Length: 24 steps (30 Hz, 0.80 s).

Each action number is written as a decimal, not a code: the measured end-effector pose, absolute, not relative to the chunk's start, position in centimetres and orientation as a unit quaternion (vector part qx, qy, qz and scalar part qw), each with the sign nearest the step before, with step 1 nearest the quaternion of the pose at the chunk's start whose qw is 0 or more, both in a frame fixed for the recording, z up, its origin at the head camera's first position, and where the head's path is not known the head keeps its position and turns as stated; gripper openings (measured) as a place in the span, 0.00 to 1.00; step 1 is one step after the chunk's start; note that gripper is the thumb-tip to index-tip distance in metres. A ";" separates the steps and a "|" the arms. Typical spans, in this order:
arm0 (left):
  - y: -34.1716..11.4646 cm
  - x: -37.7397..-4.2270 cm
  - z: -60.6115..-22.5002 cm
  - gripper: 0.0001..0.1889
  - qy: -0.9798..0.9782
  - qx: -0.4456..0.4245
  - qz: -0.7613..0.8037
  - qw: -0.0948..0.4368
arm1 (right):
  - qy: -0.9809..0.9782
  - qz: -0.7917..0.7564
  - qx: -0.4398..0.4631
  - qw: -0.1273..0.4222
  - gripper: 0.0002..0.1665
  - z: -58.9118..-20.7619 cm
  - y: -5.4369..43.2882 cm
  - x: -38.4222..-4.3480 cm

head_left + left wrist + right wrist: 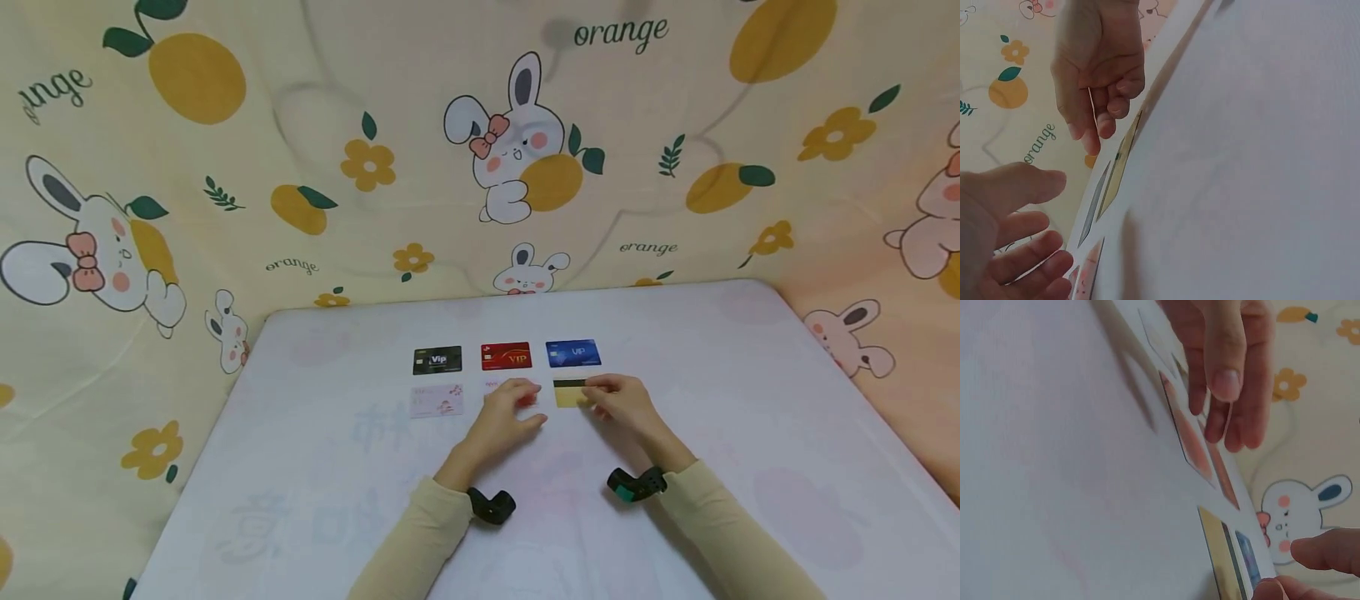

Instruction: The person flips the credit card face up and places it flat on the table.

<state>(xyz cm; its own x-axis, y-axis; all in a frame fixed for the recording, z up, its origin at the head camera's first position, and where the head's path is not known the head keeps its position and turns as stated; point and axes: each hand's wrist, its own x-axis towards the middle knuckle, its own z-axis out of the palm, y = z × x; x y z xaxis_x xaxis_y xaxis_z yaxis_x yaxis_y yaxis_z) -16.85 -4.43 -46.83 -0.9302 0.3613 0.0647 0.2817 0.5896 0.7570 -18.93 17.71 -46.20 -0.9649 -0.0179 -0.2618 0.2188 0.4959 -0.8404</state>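
Observation:
Cards lie in two rows on the white table. The far row has a black VIP card (437, 360), a red VIP card (506, 356) and a blue VIP card (573, 352). Nearer are a pale pink patterned card (437, 401), a second pinkish card (491, 386) partly hidden by my left hand (501, 421), and a gold card (567, 397) with a black stripe. My left hand hovers there, fingers loosely bent, holding nothing. At the gold card's right edge is my right hand (628, 407); in the right wrist view its thumb and forefinger stand apart.
The table (315, 483) carries faint printed marks. Behind it hangs a cream cloth (420, 75) with rabbits and oranges. A black wrist device (491, 507) sits on the left wrist, and another black device (636, 483) on the right.

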 end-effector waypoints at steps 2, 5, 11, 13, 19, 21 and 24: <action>-4.2 -16.8 -46.9 0.23 0.886 0.182 0.425 0.047 | 0.857 -0.498 0.065 0.120 0.23 -46.2 18.2 -19.0; -3.7 -16.8 -46.9 0.22 0.878 0.181 0.440 0.046 | 0.858 -0.494 0.076 0.121 0.23 -46.0 18.9 -19.0; -2.7 -17.0 -47.0 0.23 0.868 0.168 0.463 0.060 | 0.863 -0.482 0.085 0.127 0.25 -45.8 19.9 -19.0; -2.4 -17.0 -47.2 0.23 0.865 0.164 0.470 0.065 | 0.864 -0.478 0.090 0.129 0.26 -45.7 20.2 -19.0; -1.8 -17.1 -47.6 0.23 0.839 0.139 0.519 0.083 | 0.859 -0.476 0.111 0.149 0.27 -45.7 21.0 -19.0; -1.7 -17.2 -47.6 0.23 0.841 0.130 0.519 0.082 | 0.856 -0.479 0.115 0.154 0.27 -45.8 21.1 -19.0; -1.5 -17.4 -47.7 0.23 0.863 0.132 0.483 0.067 | 0.860 -0.473 0.110 0.159 0.27 -45.9 21.5 -19.1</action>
<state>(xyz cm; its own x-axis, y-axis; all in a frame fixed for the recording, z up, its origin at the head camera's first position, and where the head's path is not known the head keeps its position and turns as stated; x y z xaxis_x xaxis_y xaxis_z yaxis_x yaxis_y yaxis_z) -17.39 -1.47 -47.66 -0.9560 0.2930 0.0131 0.1642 0.4975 0.8518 -19.12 21.45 -45.87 -0.9252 0.0374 -0.3777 0.3391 0.5284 -0.7783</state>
